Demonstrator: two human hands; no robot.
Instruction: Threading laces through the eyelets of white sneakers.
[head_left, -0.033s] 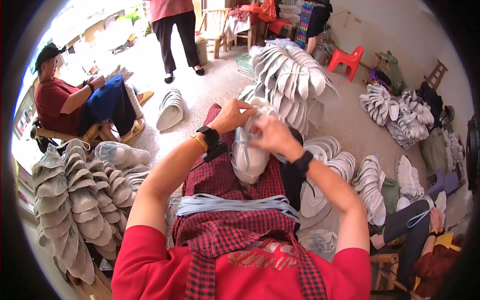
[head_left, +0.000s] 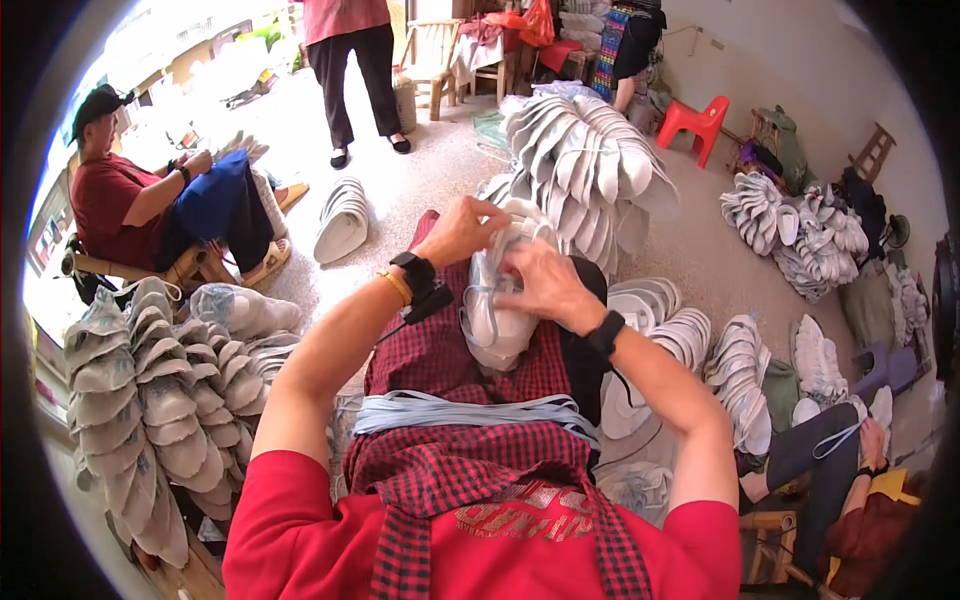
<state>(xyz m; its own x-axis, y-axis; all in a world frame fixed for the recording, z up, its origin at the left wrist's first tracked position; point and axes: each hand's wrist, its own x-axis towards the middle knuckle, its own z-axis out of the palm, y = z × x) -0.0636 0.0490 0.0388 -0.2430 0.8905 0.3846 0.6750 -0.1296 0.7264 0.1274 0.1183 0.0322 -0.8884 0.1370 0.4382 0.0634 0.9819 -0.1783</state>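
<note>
Two hands: left hand (head_left: 462, 235) and right hand (head_left: 550, 287), at the shoe (head_left: 497, 340).
Fingers: bent; can't tell what they pinch.
Lace (head_left: 481, 290): lay it flat, pull gently.

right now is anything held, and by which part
Both hands are at the far part of a pale shoe upper; whether they grip it or its lace cannot be told.

A red chair (head_left: 688, 117) stands near a wall (head_left: 790, 75).
</note>
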